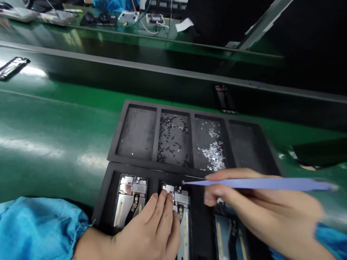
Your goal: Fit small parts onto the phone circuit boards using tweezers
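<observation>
My right hand (pixel 260 206) pinches purple tweezers (pixel 244 183). Their tip is at the upper edge of the middle opened phone (pixel 184 216), near a tiny part too small to name. Stretched fingers of my left hand (pixel 151 231) rest on that phone's upper part and cover some of it. To the left lies another opened phone (pixel 127 198), partly under my left hand. A third opened phone (pixel 230 234) sits below my right hand, its top partly hidden. All three lie in compartments of a black tray (pixel 104 198).
Beyond it, a second black tray (pixel 114 148) holds small black pieces (pixel 168 137) and shiny silver pieces (pixel 214 155) in separate compartments. Single phones lie farther off, one phone (pixel 13 68) at left and one phone (pixel 225 99) at right. A raised grey edge (pixel 151 68) crosses behind.
</observation>
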### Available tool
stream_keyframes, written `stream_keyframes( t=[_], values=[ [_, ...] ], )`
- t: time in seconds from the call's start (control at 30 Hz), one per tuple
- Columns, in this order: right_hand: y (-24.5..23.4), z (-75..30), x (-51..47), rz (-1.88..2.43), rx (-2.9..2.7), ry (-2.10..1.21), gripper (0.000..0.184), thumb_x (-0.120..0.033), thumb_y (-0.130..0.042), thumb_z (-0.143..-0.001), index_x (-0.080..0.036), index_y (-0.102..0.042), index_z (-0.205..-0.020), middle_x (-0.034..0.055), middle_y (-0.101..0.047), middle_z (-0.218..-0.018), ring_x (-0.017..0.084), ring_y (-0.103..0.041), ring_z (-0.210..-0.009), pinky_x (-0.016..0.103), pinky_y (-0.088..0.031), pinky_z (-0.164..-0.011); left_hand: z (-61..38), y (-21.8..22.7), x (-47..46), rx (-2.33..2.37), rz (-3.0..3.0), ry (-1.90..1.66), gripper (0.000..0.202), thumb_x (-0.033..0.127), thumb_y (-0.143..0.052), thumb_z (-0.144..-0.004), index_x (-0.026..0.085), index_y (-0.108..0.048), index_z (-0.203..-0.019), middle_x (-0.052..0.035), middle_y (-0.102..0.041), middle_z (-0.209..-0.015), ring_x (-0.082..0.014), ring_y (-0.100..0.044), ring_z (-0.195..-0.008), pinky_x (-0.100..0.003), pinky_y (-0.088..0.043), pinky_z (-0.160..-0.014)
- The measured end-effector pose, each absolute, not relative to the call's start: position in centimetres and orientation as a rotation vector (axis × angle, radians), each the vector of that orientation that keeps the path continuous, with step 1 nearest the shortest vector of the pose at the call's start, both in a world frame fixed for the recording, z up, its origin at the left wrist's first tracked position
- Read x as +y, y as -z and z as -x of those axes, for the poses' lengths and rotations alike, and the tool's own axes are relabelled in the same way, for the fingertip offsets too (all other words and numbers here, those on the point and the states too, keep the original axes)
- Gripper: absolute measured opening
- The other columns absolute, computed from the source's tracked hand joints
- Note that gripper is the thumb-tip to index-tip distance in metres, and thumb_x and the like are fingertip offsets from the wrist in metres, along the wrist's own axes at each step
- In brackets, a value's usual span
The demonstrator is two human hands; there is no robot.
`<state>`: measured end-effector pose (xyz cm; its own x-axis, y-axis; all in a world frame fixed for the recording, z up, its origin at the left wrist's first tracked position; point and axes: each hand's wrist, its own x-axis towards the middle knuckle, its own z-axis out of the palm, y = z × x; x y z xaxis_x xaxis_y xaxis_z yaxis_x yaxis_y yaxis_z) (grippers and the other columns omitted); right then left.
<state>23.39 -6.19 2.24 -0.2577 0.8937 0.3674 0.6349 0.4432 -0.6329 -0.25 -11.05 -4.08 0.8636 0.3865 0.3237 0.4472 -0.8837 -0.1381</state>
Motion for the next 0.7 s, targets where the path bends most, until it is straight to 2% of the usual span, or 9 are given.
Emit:
stream_keyframes(
  t=[0.07,0.13,0.3,0.53,0.7],
  values=[
    [-0.8,-21.9,-6.2,1.179,-1.936,-0.602,0.022,-0.023,-0.069,-0.098,-0.024,-0.068,-0.076,-0.006,-0.068,-0.057,0.012,-0.064,-0.042,0.023,-0.055,-0.043,0.1,4.3,-10.9,-0.647,2.868,0.431,0.067,0.064,-0.039,-0.103,0.005,-0.067,-0.121,-0.0246,-0.071,-0.124,-0.0391,-0.068,-0.117,-0.054,-0.039,-0.111],
    [1.1,-21.1,-6.1,1.129,-1.876,-0.627,0.029,-0.021,-0.07,-0.096,-0.022,-0.064,-0.068,-0.0052,-0.064,-0.051,0.013,-0.065,-0.045,0.022,-0.054,-0.044,0.0,4.4,-10.8,-0.645,2.888,0.432,0.071,0.065,-0.033,-0.104,0.005,-0.067,-0.12,-0.0244,-0.071,-0.123,-0.0392,-0.068,-0.116,-0.055,-0.038,-0.11],
    [3.7,-20.7,-6.0,1.168,-1.887,-0.487,0.035,-0.021,-0.069,-0.097,-0.021,-0.062,-0.063,-0.0014,-0.071,-0.06,0.014,-0.07,-0.051,0.022,-0.056,-0.047,-0.1,4.0,-10.7,-0.626,2.868,0.478,0.065,0.06,-0.039,-0.103,0.004,-0.068,-0.118,-0.0243,-0.073,-0.119,-0.0396,-0.069,-0.113,-0.055,-0.04,-0.109],
    [3.8,-20.5,-6.3,1.209,-1.894,-0.399,0.032,-0.024,-0.071,-0.097,-0.023,-0.065,-0.066,-0.0004,-0.074,-0.064,0.019,-0.075,-0.057,0.025,-0.061,-0.05,-0.1,3.9,-10.7,-0.601,2.866,0.486,0.064,0.059,-0.042,-0.102,0.001,-0.067,-0.116,-0.0259,-0.074,-0.115,-0.0389,-0.071,-0.111,-0.055,-0.042,-0.107],
    [3.8,-20.4,-6.2,1.199,-1.91,-0.378,0.032,-0.026,-0.069,-0.099,-0.022,-0.065,-0.068,-0.0006,-0.076,-0.067,0.017,-0.076,-0.06,0.023,-0.062,-0.053,-0.3,3.8,-10.5,-0.622,2.85,0.517,0.056,0.051,-0.04,-0.103,0.003,-0.068,-0.114,-0.0234,-0.075,-0.114,-0.0376,-0.072,-0.11,-0.053,-0.044,-0.107]
  ],
)
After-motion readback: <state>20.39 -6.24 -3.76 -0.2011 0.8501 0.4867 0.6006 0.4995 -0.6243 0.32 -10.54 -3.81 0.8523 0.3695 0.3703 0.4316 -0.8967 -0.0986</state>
